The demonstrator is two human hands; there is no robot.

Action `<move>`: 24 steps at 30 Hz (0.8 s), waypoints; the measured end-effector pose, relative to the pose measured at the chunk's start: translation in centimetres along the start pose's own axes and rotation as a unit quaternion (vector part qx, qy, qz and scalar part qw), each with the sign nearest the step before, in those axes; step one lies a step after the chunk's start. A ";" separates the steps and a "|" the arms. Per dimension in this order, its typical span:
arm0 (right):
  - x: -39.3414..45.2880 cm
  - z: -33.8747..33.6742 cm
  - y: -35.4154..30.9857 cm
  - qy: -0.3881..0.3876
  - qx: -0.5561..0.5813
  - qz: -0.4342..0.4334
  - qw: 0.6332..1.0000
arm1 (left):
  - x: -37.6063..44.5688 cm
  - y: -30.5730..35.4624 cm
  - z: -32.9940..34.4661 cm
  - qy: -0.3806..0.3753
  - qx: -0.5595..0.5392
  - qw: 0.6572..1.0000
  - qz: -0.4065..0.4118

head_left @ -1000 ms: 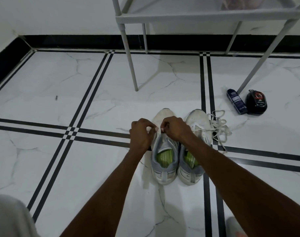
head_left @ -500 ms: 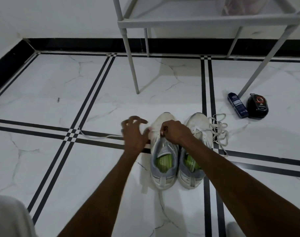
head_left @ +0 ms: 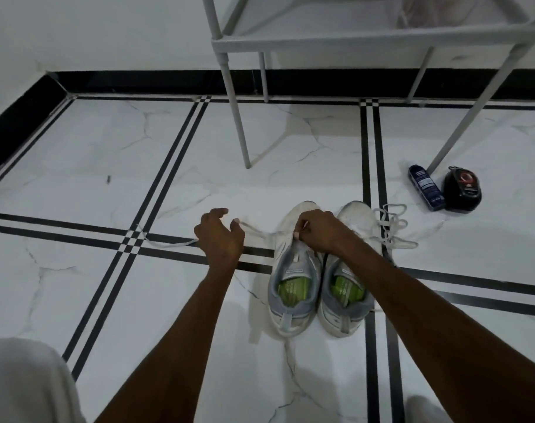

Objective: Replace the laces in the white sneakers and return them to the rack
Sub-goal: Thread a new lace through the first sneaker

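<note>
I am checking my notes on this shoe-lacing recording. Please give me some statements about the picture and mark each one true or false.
1. The two sneakers stand side by side on the floor. True.
2. The left hand pulls a lace out to the left of the left sneaker. True.
3. The right hand rests on the blue bottle. False: it pinches at the top of the left sneaker, and the bottle lies apart, to the right.
4. The sneakers are on the rack. False: they are on the floor in front of it.
5. A loose bundle of laces lies beside the right sneaker. True.
</note>
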State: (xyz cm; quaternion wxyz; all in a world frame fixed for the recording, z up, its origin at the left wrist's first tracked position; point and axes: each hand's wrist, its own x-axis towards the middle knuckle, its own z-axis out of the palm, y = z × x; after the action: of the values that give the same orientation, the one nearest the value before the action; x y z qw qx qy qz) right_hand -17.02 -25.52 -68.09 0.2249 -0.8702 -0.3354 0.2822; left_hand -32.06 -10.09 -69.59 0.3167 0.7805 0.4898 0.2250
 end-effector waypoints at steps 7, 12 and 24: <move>-2.8 -9.0 -2.9 0.070 0.241 -0.004 0.968 | -1.1 7.3 0.9 -0.234 -0.136 0.945 0.184; -4.2 -12.9 -3.7 0.075 0.268 -0.036 0.960 | -1.4 11.0 1.1 -0.293 -0.216 0.918 0.157; -2.9 -10.1 -2.8 0.047 0.215 -0.017 0.975 | -1.7 9.4 0.2 -0.325 -0.169 0.911 0.191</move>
State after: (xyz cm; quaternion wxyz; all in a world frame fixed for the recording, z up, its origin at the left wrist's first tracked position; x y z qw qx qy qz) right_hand -13.61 -27.74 -57.98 0.4273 -0.8078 -0.2707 0.3027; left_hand -26.77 -14.72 -63.09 0.5368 0.8238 0.1556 0.0946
